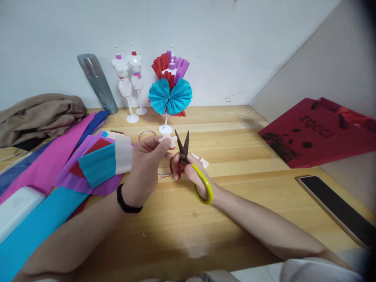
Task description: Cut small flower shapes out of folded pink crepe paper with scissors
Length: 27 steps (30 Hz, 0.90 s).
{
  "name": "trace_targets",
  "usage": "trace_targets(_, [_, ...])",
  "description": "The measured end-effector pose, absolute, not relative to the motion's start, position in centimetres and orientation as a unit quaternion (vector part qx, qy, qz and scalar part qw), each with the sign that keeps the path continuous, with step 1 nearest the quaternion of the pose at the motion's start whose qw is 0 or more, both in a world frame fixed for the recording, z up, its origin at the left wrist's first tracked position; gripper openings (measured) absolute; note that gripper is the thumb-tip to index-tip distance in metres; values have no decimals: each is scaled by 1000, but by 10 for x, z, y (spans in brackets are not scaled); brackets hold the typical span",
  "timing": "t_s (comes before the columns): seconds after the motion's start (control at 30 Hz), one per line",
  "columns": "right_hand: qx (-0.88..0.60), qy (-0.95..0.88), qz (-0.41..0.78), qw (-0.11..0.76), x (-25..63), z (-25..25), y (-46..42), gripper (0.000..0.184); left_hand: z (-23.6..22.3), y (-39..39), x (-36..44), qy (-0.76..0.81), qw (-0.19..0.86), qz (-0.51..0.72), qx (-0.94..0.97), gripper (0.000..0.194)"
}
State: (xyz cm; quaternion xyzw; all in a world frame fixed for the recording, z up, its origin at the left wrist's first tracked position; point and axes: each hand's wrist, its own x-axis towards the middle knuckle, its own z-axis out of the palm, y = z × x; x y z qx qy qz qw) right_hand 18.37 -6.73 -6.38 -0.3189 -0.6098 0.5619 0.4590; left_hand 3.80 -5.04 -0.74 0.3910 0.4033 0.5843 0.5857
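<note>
Between thumb and fingers, my left hand (151,160) pinches a small white paper cutout (173,140) with a rounded, petal-like edge. My right hand (190,168) is closed around scissors (203,184) that have one yellow-green and one red handle. The dark blades stand partly apart, pointing up just right of the cutout. Beyond my hands stands a white dress-form stand (165,128) wearing red and purple pleated paper and a blue paper fan bow (170,96). A roll of tape (147,135) lies by my left hand, and white paper scraps (205,162) lie behind my right.
Two bare dress forms (125,86) and a grey-green bottle (98,84) stand along the wall. Coloured paper sheets (98,164), a white box (20,209) and brown cloth (41,115) cover the left side. To the right are a red bag (317,133) and a phone (337,207).
</note>
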Motion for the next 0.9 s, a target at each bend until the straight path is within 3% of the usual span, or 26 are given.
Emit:
trace_targets(0.43, [-350, -603, 537, 475, 176, -60, -72, 56, -13, -53, 46, 389, 612, 562, 398, 29])
trace_targets(0.67, [-332, -632, 510, 480, 178, -62, -72, 47, -18, -51, 47, 384, 609, 577, 386, 23])
trace_targets(0.9, [-348, -656, 469, 478, 177, -62, -70, 50, -20, -50, 49, 393, 596, 600, 360, 20])
